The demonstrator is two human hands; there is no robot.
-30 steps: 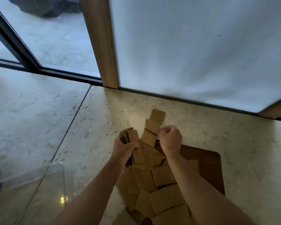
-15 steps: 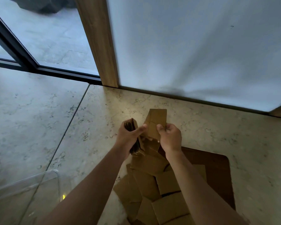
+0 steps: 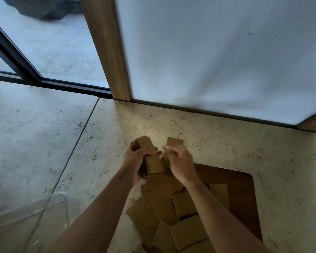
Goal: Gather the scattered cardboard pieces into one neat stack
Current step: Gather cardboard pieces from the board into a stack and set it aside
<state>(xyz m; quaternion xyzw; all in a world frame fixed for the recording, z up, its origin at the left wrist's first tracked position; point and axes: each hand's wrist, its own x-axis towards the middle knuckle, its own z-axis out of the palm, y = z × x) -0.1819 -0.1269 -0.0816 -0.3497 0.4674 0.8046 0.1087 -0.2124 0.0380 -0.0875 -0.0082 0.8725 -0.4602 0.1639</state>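
Cardboard stack (image 3: 150,157) clamped edge-on in left hand (image 3: 135,161), fingers wrapped round its near side and thumb across the top face; held above the floor, just past the far edge of the loose pile; right hand (image 3: 179,163) just beside the stack, fingers curled loosely and blurred, nothing plainly pinched in them, though cannot tell for sure; single cardboard piece (image 3: 174,141) lying flat on the marble floor (image 3: 226,143) just beyond the right knuckles; scattered cardboard pieces (image 3: 171,207) overlapping in a heap under both forearms, partly on a dark wooden board (image 3: 241,194), partly spilling onto the floor to its left; clear acrylic panel (image 3: 44,207) at lower left; wooden post (image 3: 108,48) and white sheet (image 3: 217,52) beyond.
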